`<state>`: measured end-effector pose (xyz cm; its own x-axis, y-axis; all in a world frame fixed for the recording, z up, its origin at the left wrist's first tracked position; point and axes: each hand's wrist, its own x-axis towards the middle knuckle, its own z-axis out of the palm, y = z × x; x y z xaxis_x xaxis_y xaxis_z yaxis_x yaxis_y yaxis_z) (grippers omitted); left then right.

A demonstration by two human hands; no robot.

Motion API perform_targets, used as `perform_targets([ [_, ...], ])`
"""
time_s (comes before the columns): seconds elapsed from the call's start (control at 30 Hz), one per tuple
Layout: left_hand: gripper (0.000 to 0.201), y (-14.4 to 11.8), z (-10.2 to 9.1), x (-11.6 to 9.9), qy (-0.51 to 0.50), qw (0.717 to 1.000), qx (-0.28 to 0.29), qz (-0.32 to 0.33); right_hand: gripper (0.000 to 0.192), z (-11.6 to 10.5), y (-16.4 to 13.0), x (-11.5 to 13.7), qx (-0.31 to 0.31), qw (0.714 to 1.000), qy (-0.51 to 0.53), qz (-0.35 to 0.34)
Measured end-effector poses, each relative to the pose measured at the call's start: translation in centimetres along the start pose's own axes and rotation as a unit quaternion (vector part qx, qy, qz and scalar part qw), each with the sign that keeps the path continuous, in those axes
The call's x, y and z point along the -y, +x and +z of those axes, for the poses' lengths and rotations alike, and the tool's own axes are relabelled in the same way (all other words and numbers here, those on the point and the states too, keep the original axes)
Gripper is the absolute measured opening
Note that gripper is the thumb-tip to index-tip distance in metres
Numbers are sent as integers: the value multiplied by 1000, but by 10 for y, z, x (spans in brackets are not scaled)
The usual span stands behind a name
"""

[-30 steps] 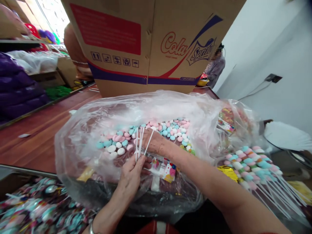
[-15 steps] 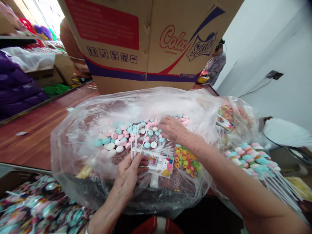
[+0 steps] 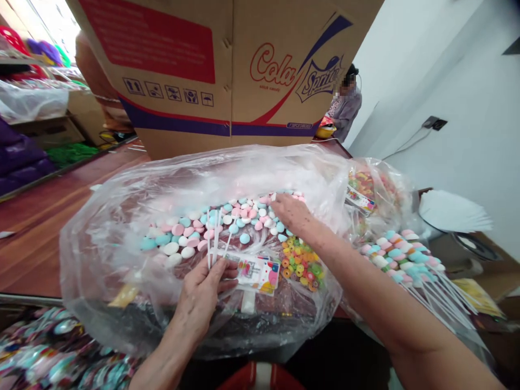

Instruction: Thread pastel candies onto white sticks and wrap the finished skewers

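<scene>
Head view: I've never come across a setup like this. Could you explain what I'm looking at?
There is no machine here, just a person's two bare hands, seen by a camera worn on that person's head, looking forward and down. The left hand holds several thin white sticks; printed cards are beside it, though whether it grips them too is unclear. The right hand reaches over pink, blue and white pieces; I can't tell if it holds any. Those pieces and some coloured rings lie amid clear plastic on the table. A cardboard box stands behind.
</scene>
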<state>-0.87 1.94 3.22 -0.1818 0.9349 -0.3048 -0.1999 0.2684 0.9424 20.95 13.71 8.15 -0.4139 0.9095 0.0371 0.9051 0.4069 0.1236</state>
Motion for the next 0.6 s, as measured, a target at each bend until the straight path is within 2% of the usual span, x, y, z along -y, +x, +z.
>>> perform_targets([
  [0.07, 34, 0, 0, -1, 4, 1000, 1, -13, 31, -15, -5, -4, 22, 999, 15, 33],
  [0.17, 35, 1, -2, -1, 2, 1000, 16, -9, 27, -28, -19, -5, 59, 997, 26, 40],
  [0.3, 32, 2, -4, 0, 25, 998, 44, 32, 23, -15, -41, 7, 119, 992, 35, 31],
  [0.43, 29, -4, -1, -9, 34, 996, 37, 72, 31, 6, -53, 26, 103, 994, 24, 34],
  [0.5, 29, -7, -1, -12, 21, 997, 36, 70, 31, 6, -50, 32, 104, 993, 35, 47],
  [0.6, 32, -9, -2, -11, 30, 996, 65, 55, 26, -3, -39, 33, 122, 985, 105, 65],
])
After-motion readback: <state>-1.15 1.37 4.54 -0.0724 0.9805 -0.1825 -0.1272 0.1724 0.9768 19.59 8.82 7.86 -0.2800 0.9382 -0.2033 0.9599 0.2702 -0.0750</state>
